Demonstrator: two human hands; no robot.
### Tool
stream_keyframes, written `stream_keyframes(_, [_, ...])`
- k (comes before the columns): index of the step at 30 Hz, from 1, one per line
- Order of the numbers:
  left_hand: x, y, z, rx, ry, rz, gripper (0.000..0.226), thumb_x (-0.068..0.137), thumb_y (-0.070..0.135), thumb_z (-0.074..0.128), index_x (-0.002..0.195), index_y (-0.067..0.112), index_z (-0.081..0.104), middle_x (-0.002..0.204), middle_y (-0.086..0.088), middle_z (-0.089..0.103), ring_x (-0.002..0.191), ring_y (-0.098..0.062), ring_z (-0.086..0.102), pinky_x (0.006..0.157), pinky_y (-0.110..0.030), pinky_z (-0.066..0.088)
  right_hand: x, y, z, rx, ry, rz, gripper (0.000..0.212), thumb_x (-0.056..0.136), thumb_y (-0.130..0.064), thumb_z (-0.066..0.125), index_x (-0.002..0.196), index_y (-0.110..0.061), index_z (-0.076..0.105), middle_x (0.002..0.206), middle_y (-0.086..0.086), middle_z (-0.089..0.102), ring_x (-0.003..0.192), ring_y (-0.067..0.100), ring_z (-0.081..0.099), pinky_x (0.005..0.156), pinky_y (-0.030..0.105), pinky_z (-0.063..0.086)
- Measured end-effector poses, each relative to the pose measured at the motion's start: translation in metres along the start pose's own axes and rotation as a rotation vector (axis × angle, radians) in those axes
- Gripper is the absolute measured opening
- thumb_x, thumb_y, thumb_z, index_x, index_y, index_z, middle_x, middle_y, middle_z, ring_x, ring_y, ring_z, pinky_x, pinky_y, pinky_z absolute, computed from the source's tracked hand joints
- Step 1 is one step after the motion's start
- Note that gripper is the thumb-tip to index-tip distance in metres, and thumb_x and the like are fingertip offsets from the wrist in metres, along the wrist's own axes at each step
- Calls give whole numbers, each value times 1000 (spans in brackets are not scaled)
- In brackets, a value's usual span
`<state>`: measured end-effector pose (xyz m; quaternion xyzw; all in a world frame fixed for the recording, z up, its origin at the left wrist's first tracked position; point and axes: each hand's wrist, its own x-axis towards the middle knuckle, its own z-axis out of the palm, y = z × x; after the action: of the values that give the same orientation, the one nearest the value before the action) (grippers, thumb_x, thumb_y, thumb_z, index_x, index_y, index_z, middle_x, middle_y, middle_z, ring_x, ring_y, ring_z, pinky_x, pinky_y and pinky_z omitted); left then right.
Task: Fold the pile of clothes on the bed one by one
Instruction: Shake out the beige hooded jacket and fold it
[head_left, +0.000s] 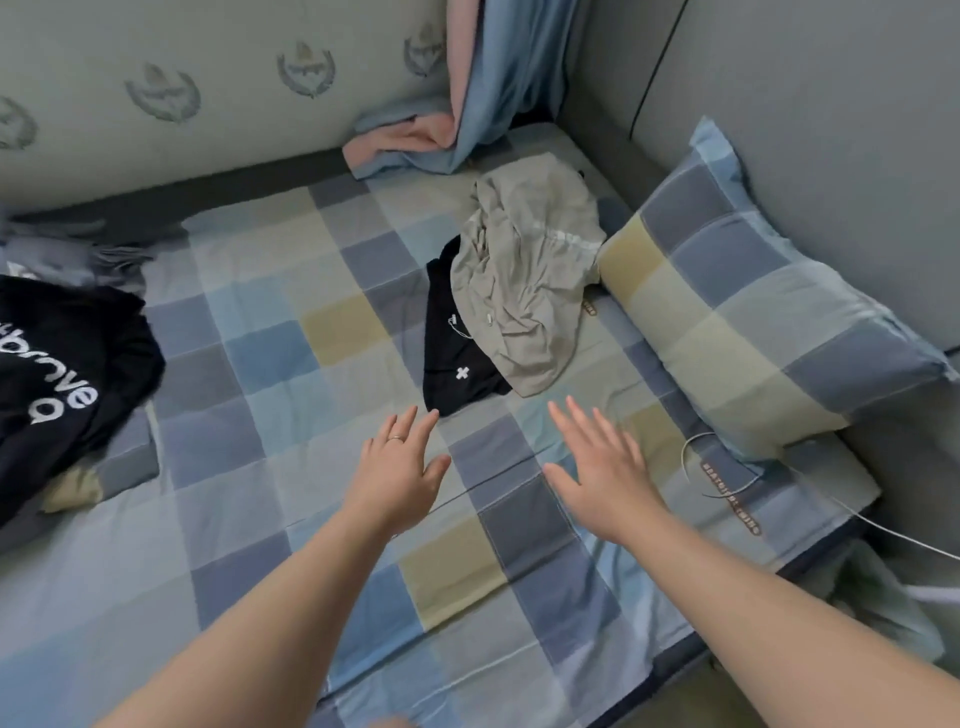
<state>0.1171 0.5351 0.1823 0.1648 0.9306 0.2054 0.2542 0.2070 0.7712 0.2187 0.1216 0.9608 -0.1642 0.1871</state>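
Observation:
A crumpled beige garment (524, 280) lies on top of a black garment (457, 358) with a small white cross, in the middle of the checked bed sheet (249, 415). Both hands hover over the sheet just in front of this pile. My left hand (400, 462), with a ring on one finger, has straight spread fingers, its tips close to the black garment's near corner. My right hand (602, 462) is also flat and spread, holding nothing. A black garment with white lettering (62, 374) lies at the left edge.
A checked pillow (748, 322) leans against the grey headboard (831, 130) at right. A pink and blue curtain (467, 98) hangs onto the bed at the back. A white cable (696, 457) loops near the pillow. Grey folded cloth (78, 254) lies at far left.

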Motion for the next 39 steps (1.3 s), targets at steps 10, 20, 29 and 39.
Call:
stream_keyframes(10, [260, -74, 170, 243, -32, 262, 65, 105, 46, 42, 160, 35, 9, 169, 2, -6, 155, -24, -9, 126, -45, 5, 205, 102, 192, 97, 58, 192, 73, 103, -47, 41, 158, -41, -6, 167, -17, -10, 155, 16, -6, 124, 47, 6])
stream_keyframes(20, [440, -71, 227, 248, 340, 376, 58, 102, 49, 37, 156, 45, 17, 165, 18, 17, 140, -25, 28, 105, -44, 26, 405, 153, 247, -17, 306, 139, 72, 94, -65, 40, 155, -50, 6, 167, -16, -4, 154, 22, 1, 115, 70, 8])
stream_keyframes(29, [450, -81, 235, 235, 426, 430, 37, 103, 51, 39, 139, 57, 44, 153, 21, 41, 124, -22, 43, 92, -38, 32, 419, 162, 275, -54, 661, 77, 46, 99, -42, 39, 145, -43, 47, 155, -8, 43, 142, 27, 39, 112, 66, 23])
stream_keyframes(39, [404, -29, 177, -51, 170, 246, 27, 101, 33, 38, 84, 26, 57, 102, 13, 61, 118, -24, 49, 87, -41, 27, 384, 130, 192, 118, -45, 224, 71, 96, -46, 52, 155, -51, 12, 167, -20, 2, 155, 15, -4, 117, 69, -1])
